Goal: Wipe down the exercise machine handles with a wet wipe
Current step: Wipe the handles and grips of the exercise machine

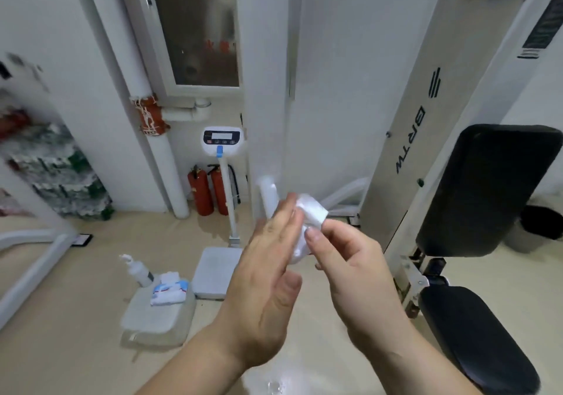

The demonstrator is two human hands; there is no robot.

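A white wet wipe (310,209) is bunched between my two hands in the middle of the view. My right hand (350,263) pinches it with thumb and fingers. My left hand (268,266) is flat with its fingers straight, pressed against the wipe's left side. Just behind the wipe stands a white machine handle (268,193), partly hidden by my left fingers. The white exercise machine (408,139) with a black back pad (484,187) and black seat (478,333) rises on the right.
On the floor at lower left a white box (158,321) carries a wet wipe pack (169,289) and a pump bottle (138,269). A standing scale (217,269) and two red fire extinguishers (208,193) are behind. A white frame bar (36,269) crosses the left.
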